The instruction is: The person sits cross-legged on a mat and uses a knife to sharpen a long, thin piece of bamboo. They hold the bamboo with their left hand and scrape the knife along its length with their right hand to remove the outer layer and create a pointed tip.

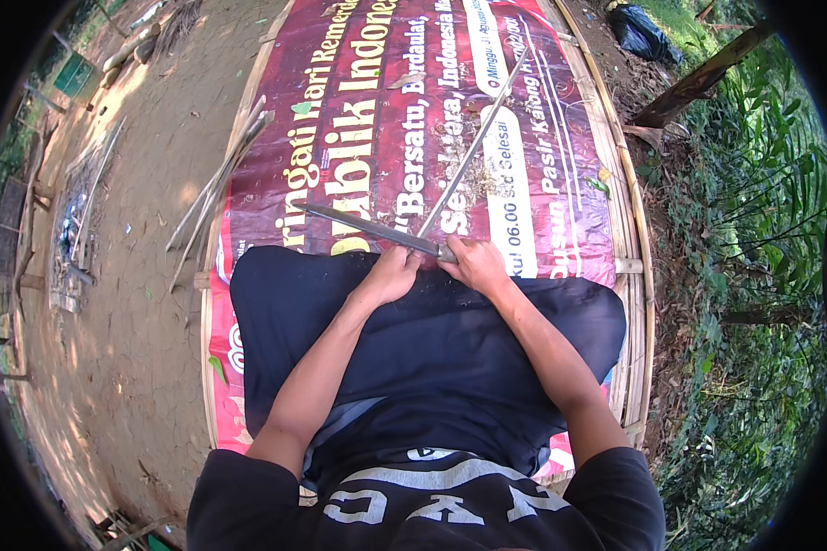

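Observation:
My right hand (pixel 478 266) is closed around the short handle of a long knife (pixel 363 225). Its dark, straight blade points left, passing just beyond my left hand. Closed near the blade, my left hand (pixel 392 275) pinches the near end of a thin strip (pixel 478 142), which looks like split bamboo or wood. That strip slants away to the far right over a red printed banner (pixel 377 138) and crosses the blade close to my fingers. Exactly how blade and strip touch is hard to see. Both hands are just above the dark cloth (pixel 432 331) over my lap.
The banner covers a bamboo platform with a pole edge (pixel 636 202) on the right. Several thin sticks (pixel 220 179) lie over its left edge. Small shavings dot the banner. Bare earth (pixel 138 230) lies left; a post (pixel 703 78), a black plastic bag (pixel 641 35) and green plants (pixel 753 367) are right.

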A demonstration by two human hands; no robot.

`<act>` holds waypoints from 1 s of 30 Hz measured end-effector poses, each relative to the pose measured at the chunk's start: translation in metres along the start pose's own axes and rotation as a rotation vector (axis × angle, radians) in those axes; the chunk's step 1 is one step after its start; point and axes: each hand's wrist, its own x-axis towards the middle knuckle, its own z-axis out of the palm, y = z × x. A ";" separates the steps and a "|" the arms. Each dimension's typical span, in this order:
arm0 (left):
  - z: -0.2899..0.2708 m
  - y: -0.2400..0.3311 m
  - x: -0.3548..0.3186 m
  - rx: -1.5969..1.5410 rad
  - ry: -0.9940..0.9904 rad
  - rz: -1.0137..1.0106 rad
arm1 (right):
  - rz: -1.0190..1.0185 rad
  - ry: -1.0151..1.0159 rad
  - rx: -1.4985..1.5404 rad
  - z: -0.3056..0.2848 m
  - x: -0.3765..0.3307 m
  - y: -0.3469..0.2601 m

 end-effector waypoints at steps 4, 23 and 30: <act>-0.006 0.015 0.000 0.024 0.004 -0.049 | 0.082 0.000 -0.024 0.002 0.001 0.014; -0.004 0.015 0.000 0.134 0.053 -0.078 | 0.191 0.066 0.006 -0.001 0.004 0.036; 0.009 0.007 0.005 -0.011 0.138 0.056 | 0.141 -0.068 -0.038 -0.011 -0.002 -0.002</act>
